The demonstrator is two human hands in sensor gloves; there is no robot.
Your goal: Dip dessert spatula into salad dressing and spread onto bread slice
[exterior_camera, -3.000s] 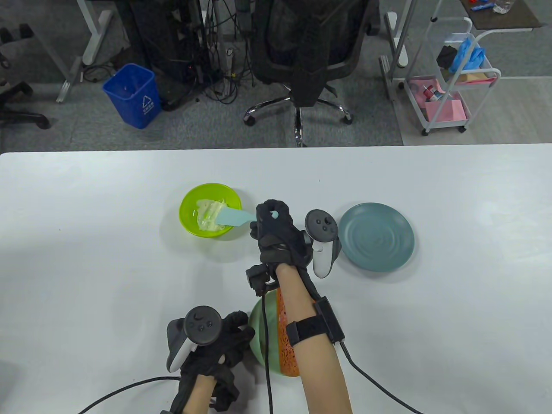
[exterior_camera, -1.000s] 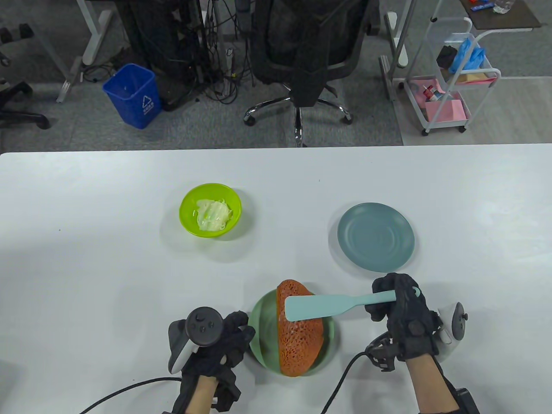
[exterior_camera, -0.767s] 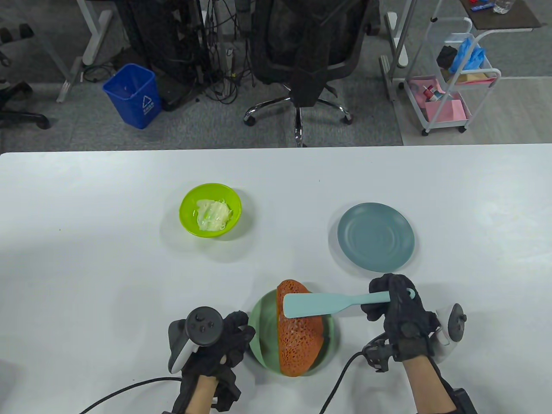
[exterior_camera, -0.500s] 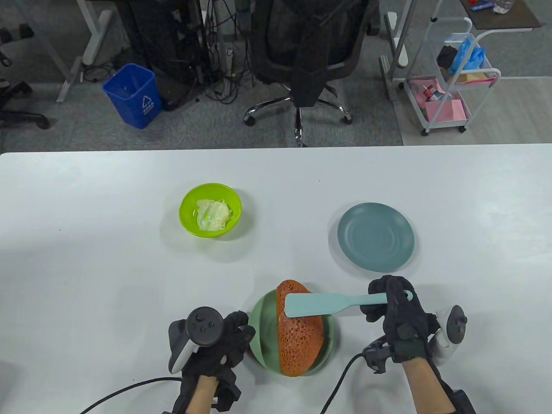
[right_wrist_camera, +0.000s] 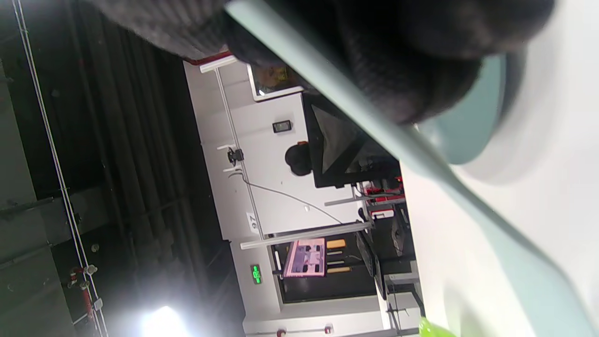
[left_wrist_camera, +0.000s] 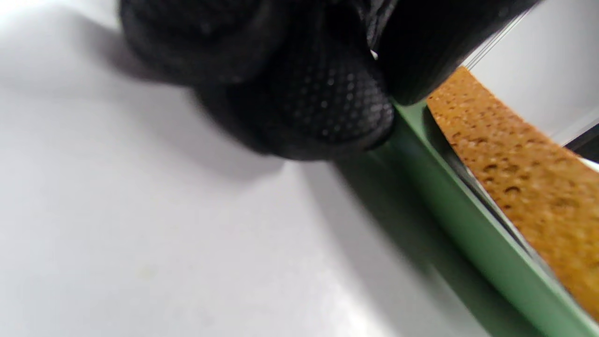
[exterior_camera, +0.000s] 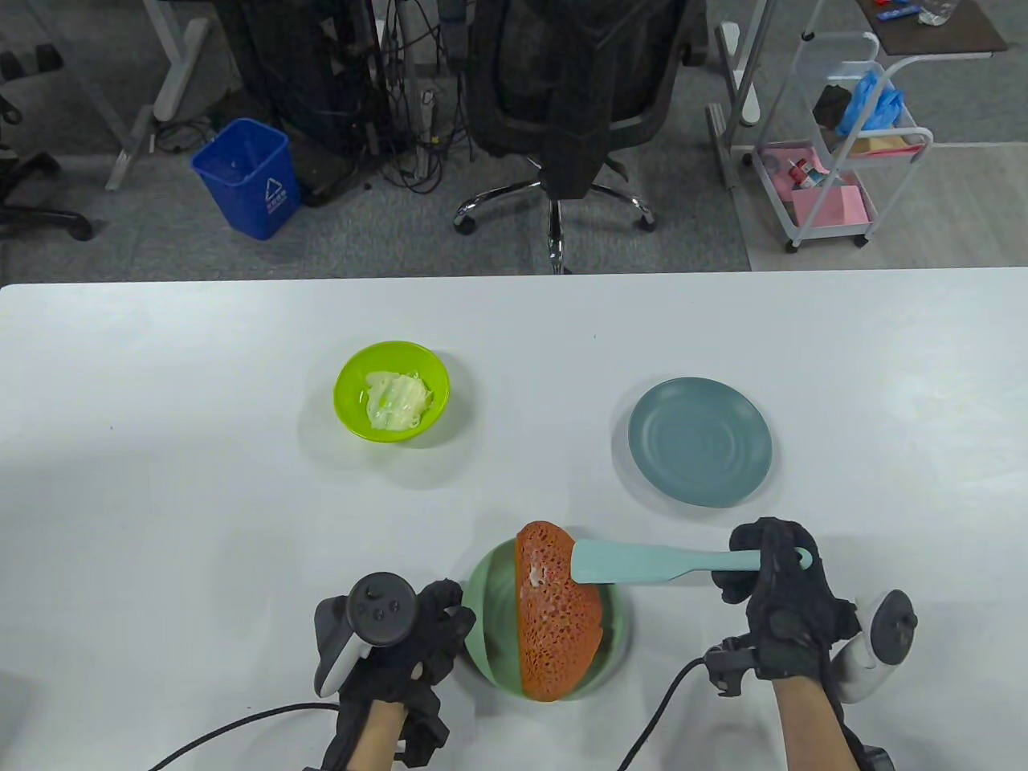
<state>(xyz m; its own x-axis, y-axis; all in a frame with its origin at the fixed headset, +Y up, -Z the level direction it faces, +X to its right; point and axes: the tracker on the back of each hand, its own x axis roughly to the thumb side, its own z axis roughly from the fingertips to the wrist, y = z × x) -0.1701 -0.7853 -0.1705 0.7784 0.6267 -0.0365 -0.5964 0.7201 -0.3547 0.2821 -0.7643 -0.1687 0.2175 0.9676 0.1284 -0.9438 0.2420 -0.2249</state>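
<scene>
An orange-brown bread slice [exterior_camera: 558,614] lies on a green plate [exterior_camera: 487,620] near the table's front edge, with a small white smear of dressing [exterior_camera: 536,573] on its upper part. My right hand [exterior_camera: 777,578] grips the handle of a light blue spatula [exterior_camera: 642,561]; the blade lies over the bread's upper right edge. The spatula also shows in the right wrist view [right_wrist_camera: 421,161]. My left hand [exterior_camera: 418,634] rests against the plate's left rim [left_wrist_camera: 449,234], fingers [left_wrist_camera: 323,107] touching it. A lime green bowl [exterior_camera: 347,401] with pale dressing [exterior_camera: 395,399] stands behind, to the left.
An empty blue-grey plate [exterior_camera: 699,441] sits right of centre, just behind my right hand. Glove cables trail off the front edge. An office chair [exterior_camera: 562,96] and a blue bin [exterior_camera: 249,177] stand on the floor beyond the table's far edge.
The spatula left the bowl, came to the bread and has now slid right across it, leaving a white smear of dressing. The right hand moved right. The left hand has not moved.
</scene>
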